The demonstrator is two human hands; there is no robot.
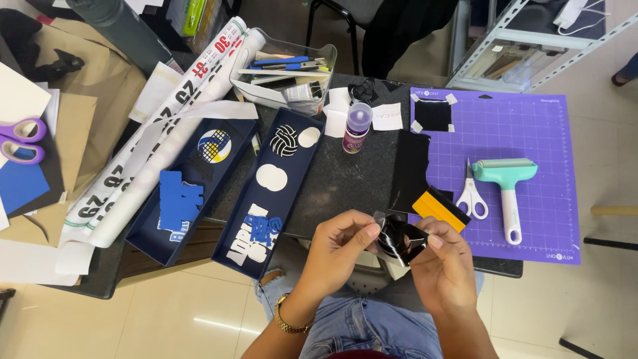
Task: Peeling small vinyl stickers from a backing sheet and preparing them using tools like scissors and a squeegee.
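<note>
- Pinching a small glossy black vinyl piece with clear backing between both hands, just over the near edge of the dark table, above the lap in blue jeans.
- Left hand clamping thumb and fingertips on the piece's left edge; gold bracelet sitting on that wrist.
- Right hand gripping the right side, thumb pressing on top, other fingers curling underneath.
- Lying just beyond the right hand: yellow plastic scraper, touching a black vinyl sheet.
- Overlapping the left edge of a purple gridded cutting mat, that black sheet.
- Resting on the mat: white-handled scissors, teal roller with white handle, small black square taped at the corners.
- Standing upright near table centre: small bottle with purple label and clear cap.
- Sitting left of the hands: two navy blue trays holding blue and white cut letters and ball-shaped cutouts.
- Sitting behind: clear plastic bin of pens and clips; beside it, rolled white sheets with printed numerals.
- Lying at far left: purple-handled scissors.
</note>
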